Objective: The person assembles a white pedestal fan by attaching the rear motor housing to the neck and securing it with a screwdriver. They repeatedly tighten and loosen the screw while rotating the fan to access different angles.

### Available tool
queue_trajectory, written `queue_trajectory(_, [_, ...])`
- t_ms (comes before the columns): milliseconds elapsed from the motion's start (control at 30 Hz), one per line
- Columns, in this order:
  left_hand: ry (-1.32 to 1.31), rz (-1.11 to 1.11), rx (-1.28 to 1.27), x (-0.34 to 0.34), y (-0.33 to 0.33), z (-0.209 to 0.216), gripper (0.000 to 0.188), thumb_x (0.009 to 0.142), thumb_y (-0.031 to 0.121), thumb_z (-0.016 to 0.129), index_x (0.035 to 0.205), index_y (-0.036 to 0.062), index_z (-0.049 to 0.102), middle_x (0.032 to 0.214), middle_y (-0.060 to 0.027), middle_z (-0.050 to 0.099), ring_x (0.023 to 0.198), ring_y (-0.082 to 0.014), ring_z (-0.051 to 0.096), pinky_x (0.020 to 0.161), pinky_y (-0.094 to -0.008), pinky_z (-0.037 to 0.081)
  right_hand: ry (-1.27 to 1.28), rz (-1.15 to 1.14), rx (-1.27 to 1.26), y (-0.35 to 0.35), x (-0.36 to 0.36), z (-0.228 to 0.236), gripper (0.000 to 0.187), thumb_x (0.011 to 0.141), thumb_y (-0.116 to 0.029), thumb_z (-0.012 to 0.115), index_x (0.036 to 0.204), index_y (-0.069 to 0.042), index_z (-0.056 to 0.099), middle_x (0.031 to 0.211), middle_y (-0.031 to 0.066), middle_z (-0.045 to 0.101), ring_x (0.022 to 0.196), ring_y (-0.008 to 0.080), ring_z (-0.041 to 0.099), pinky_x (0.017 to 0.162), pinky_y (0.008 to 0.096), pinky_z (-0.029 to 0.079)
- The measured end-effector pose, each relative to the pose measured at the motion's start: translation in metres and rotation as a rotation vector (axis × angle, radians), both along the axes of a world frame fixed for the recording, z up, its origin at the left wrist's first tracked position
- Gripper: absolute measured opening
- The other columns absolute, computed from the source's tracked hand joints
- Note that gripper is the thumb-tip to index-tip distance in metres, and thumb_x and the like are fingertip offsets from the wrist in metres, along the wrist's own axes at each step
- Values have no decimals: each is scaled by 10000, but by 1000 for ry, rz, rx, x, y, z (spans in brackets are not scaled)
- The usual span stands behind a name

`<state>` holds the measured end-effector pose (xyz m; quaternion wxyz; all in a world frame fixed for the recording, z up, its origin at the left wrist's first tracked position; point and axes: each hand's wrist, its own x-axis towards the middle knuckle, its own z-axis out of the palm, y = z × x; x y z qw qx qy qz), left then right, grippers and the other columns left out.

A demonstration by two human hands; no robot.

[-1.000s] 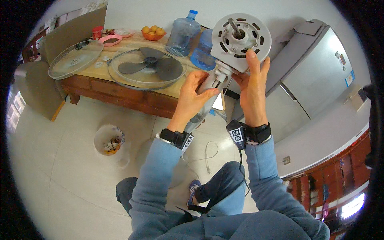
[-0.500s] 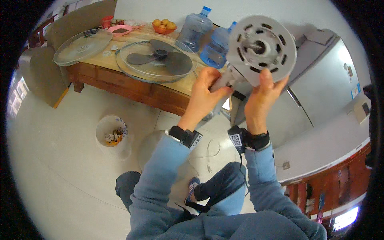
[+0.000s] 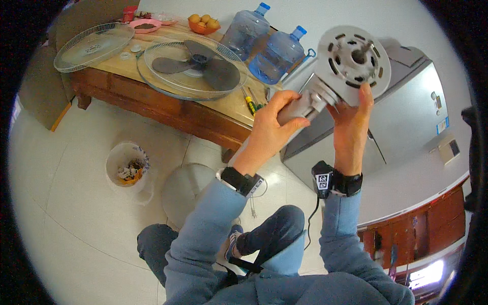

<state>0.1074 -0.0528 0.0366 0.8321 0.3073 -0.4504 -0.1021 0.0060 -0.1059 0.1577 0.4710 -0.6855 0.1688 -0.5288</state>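
Observation:
In front of me at upper right is a grey fan motor head (image 3: 349, 76), its round slotted plate and central shaft facing me. My left hand (image 3: 272, 127) is closed round the grey neck (image 3: 309, 104) just below the motor. My right hand (image 3: 351, 127) grips the lower edge of the motor head, thumb on the plate and the other fingers mostly hidden behind it. Dark fan blades (image 3: 223, 75) rest in a wire grille (image 3: 168, 90) on the wooden table. Part of the fan's pole is hidden behind my left forearm; a round grey base (image 3: 185, 190) stands on the floor.
The wooden table (image 3: 152, 104) holds another grille (image 3: 91, 49), two water jugs (image 3: 245, 31), an orange fruit bowl (image 3: 204, 29), a pink dish (image 3: 145, 26) and a yellow-handled screwdriver (image 3: 250, 105). A waste bin (image 3: 113, 165) stands on the floor, and a grey fridge (image 3: 406, 109) at right.
The motor head has moved right and turned, so its shaft now points more toward the upper right. Both hands have moved right with it, still holding on. My view has shifted slightly.

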Motion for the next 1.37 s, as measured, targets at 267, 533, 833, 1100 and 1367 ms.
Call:
queue_trajectory(267, [80,-74,54,0,2,9,409,720,55,751,1081,-1,567,1003,-81,623,899,-133,586,803,-268,470,-43,118,-8,2,-8,-9,1054,804,-398,704,1469,-137,-70,1315,176,393,1103,265,505,851,388,499])
queue_trajectory(533, [118,-92,170,-9,17,21,394,775,-22,674,1133,-35,511,1075,-113,610,983,-154,585,860,-265,463,-84,233,221,-17,-25,-60,660,918,-264,575,1424,-27,225,1214,146,540,1006,208,575,913,351,459])
queue_trajectory(833, [178,-2,205,0,13,14,441,842,-13,610,1253,-51,454,1192,-94,556,1059,-155,540,893,-264,439,89,356,13,-24,-9,-88,547,802,-180,701,1265,14,483,1135,137,589,991,162,576,828,270,467])
queue_trajectory(1100, [65,75,345,-5,25,23,455,859,21,591,1258,2,372,1069,-50,549,960,-122,520,816,-251,433,162,560,108,-24,6,-140,769,676,-301,797,1293,-40,419,1136,176,573,1025,231,574,849,333,472])
queue_trajectory(1367, [31,244,332,-15,3,28,626,768,-6,695,1265,23,315,1065,-73,524,961,-151,513,832,-261,429,190,368,156,-12,17,-162,683,693,-364,767,1223,-48,473,1175,219,588,1066,327,595,834,353,489])
